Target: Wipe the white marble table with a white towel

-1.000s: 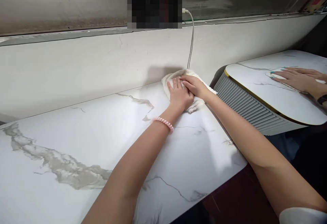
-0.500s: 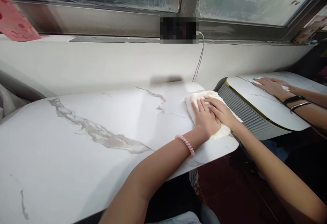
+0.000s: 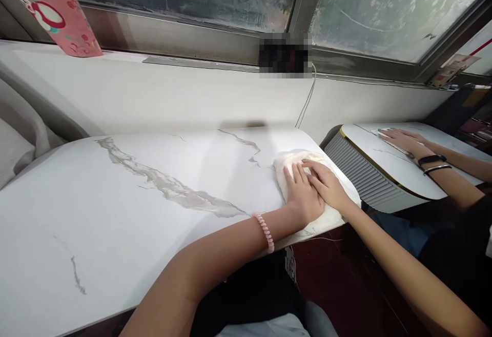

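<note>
A white cloth [image 3: 282, 165] lies bunched on the right end of the white marble-patterned tabletop [image 3: 126, 234], reaching to its front edge. My left hand [image 3: 304, 196] presses flat on the cloth, fingers stretched forward; a pink coiled band circles that wrist. My right hand [image 3: 327, 182] also rests flat on it, its fingertips partly overlapping the left fingers. Neither hand has its fingers wrapped round the cloth, and both palms are hidden from above.
Beyond a gap on the right stands a second marble-patterned table [image 3: 376, 155] with a ribbed side. Another person's hands [image 3: 407, 142] rest on a white cloth there. A pink card [image 3: 57, 16] leans on the windowsill, a cable [image 3: 307, 98] hangs down the wall, and grey fabric [image 3: 19, 137] sits at left.
Both hands and the cloth have slid toward me, closer to the table's front edge. My view has turned slightly left, bringing more of the pink card into sight.
</note>
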The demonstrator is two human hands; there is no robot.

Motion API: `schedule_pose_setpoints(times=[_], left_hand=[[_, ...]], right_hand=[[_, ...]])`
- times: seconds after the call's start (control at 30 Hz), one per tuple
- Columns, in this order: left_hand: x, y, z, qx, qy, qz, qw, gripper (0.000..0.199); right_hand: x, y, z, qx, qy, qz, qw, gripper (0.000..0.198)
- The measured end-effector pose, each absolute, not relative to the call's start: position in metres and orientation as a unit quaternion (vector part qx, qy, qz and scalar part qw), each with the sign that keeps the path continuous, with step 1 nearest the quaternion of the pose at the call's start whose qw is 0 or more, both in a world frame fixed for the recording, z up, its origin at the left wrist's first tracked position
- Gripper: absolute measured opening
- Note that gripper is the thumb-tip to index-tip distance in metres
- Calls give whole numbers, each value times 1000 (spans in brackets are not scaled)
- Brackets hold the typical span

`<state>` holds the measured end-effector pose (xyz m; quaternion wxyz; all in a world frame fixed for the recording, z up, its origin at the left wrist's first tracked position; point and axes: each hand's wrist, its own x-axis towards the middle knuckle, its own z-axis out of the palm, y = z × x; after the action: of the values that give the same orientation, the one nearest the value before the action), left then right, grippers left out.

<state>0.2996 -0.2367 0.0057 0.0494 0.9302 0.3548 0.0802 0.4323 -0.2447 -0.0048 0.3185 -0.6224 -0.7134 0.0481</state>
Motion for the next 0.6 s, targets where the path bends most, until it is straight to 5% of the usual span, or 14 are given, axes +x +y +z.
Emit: schedule_pose_setpoints(times=[0.6], left_hand=[[264, -99, -3, 902, 417, 71, 84, 61]], right_hand=[[390, -98, -12, -609, -715, 47, 339, 33]])
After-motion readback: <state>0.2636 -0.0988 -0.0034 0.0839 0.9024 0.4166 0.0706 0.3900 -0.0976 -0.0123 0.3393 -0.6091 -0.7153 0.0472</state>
